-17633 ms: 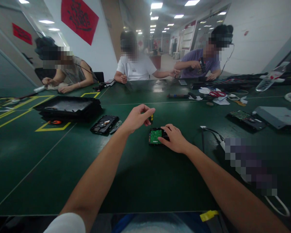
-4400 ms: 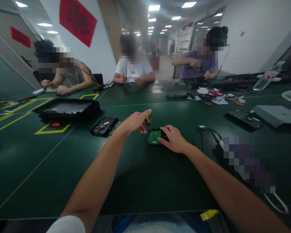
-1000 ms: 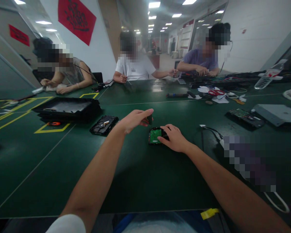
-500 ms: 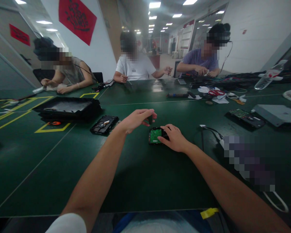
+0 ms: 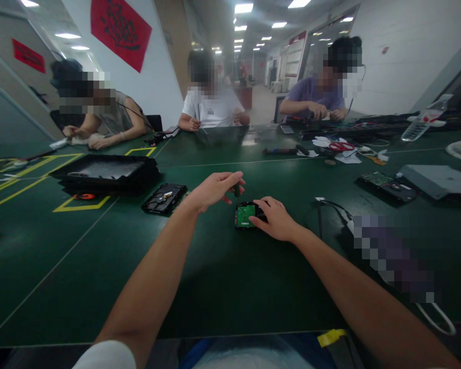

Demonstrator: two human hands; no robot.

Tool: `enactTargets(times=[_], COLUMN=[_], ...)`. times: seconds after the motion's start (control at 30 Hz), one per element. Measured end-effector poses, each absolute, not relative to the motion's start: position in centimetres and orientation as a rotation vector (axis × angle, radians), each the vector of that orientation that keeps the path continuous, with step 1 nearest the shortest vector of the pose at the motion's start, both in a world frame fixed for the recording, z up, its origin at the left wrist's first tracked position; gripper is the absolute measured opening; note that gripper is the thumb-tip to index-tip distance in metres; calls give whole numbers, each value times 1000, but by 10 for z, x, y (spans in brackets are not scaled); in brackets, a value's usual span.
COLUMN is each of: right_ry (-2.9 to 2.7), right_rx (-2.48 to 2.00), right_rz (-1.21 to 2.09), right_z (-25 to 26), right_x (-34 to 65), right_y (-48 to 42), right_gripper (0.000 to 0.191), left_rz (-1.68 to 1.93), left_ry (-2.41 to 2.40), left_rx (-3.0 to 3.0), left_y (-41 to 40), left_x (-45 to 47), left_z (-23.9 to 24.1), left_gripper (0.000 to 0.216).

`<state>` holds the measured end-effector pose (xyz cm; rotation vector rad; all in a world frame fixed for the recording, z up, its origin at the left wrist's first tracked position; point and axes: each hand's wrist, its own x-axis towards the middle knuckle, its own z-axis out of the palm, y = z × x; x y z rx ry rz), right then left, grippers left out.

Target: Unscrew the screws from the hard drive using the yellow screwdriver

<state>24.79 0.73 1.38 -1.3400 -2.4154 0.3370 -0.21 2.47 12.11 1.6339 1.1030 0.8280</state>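
A hard drive [image 5: 246, 214] lies on the green table with its green circuit board facing up. My right hand [image 5: 273, 218] grips its right side, thumb across the board and fingers over the far edge. Just above and left of the drive, my left hand [image 5: 218, 188] is closed around a short dark handle [image 5: 237, 189]. The handle's lower end is hard to make out, and whether it touches the drive cannot be told. To the left rests another black drive [image 5: 164, 198] with small pieces on top.
A black tray [image 5: 107, 171] stands at left. On the right are another drive [image 5: 386, 187], a grey box [image 5: 438, 180] and a cable [image 5: 338, 205]. Farther back lie a dark tool [image 5: 280, 151], red scissors [image 5: 341, 146] and a plastic bottle [image 5: 426, 120]. Three people sit opposite.
My hands keep nearly the same pose on the drive and handle. Across the table, the person in white has drawn an outstretched hand in toward the body.
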Motion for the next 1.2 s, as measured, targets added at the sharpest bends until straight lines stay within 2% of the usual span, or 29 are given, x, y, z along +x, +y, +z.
enactTargets(times=[0.3,0.67,1.2], right_ry=[-2418,-2421,-2421], right_rx=[-1338,-1334,-1320], right_rz=[356,338,316], right_z=[15,12,12], right_x=[249,249,249], right_y=[7,9,9], right_gripper=[70,70,70], left_rz=[822,809,922], left_ry=[1178,1346,1139], left_rx=[1637,1798,1663], left_y=[22,26,28], left_x=[-3,-7,4], left_z=[125,122,116], left_gripper=[51,58,45])
